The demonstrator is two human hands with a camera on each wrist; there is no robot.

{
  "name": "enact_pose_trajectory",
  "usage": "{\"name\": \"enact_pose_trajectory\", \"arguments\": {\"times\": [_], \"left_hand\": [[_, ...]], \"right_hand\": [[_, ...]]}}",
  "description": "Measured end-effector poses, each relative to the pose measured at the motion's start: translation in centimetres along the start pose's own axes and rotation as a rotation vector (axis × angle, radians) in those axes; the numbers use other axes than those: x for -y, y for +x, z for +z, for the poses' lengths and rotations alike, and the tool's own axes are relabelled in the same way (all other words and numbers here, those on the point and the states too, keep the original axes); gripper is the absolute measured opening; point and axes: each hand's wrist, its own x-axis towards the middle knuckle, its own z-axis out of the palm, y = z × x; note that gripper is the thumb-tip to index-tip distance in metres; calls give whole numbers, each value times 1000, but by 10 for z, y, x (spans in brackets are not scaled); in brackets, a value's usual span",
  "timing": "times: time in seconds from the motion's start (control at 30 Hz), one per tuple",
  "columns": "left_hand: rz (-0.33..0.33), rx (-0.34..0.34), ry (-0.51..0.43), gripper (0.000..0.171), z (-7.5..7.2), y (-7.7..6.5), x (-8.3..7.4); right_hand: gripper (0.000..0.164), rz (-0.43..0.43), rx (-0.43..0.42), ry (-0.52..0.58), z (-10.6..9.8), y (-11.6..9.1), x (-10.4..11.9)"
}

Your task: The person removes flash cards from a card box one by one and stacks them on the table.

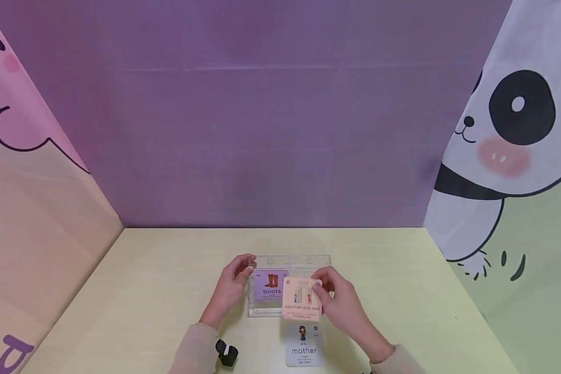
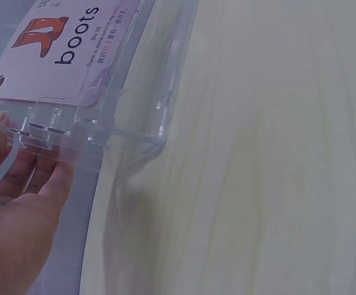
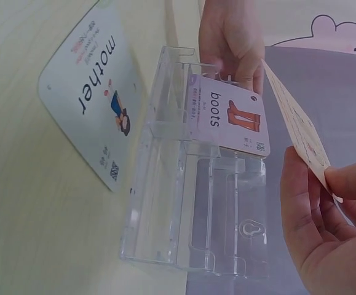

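Note:
A clear plastic two-compartment holder (image 3: pixel 156 203) stands tilted on the table. My left hand (image 1: pixel 228 292) grips its upper left corner, fingers and thumb at the edge in the left wrist view. In the left compartment sits a purple "boots" flashcard (image 1: pixel 264 292), with more cards behind it. The right compartment holds no card in the right wrist view. My right hand (image 1: pixel 346 300) pinches a peach "play hide-and-seek" flashcard (image 1: pixel 302 298) by its upper right edge, in front of the right compartment. A pale "mother" flashcard (image 1: pixel 304 344) lies nearer me.
A small black object (image 1: pixel 227 354) lies beside my left sleeve. The pale wooden table (image 1: pixel 168 270) meets a purple cloth backdrop (image 1: pixel 271 130) behind the holder. Cartoon-printed panels (image 1: pixel 519 218) flank the table on both sides.

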Motion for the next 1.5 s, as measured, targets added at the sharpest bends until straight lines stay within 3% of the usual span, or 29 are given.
{"name": "enact_pose_trajectory", "arguments": {"times": [1.5], "left_hand": [[36, -1, -14, 29, 1, 1, 3]], "right_hand": [[13, 68, 105, -12, -2, -16, -22]]}}
